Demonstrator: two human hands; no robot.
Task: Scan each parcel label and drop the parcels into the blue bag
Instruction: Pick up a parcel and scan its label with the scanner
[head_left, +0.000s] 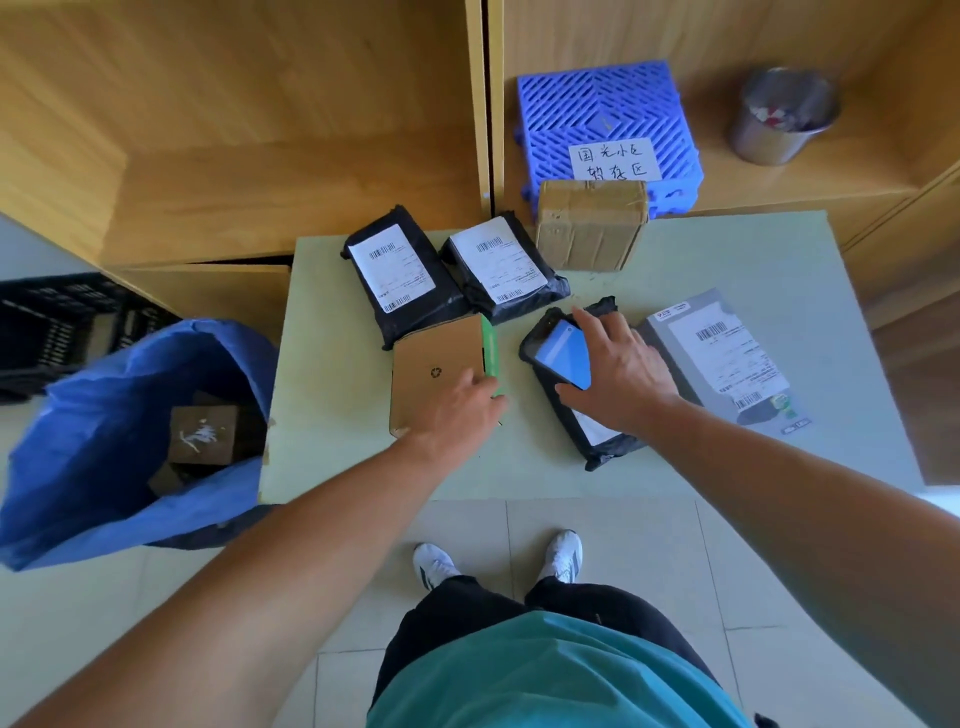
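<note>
My right hand (621, 374) holds a black handheld scanner (560, 349) with a lit blue screen over a black poly-bag parcel (592, 436) on the pale green table (727, 249). My left hand (457, 410) rests on the near right corner of a flat brown cardboard parcel (431, 369) with a green edge; a firm grip is not visible. Two black labelled parcels (395, 270) (504, 265) lie behind it, a taped brown box (589, 223) further back, and a grey labelled box (722, 358) at the right. The blue bag (93, 415) stands open at the table's left, holding brown parcels.
A blue plastic grid crate (602, 114) with a handwritten paper sign sits on the wooden shelf behind the table. A metal bin (779, 117) stands at the back right. A black crate (57, 322) lies behind the bag. My feet are on the tiled floor below the table edge.
</note>
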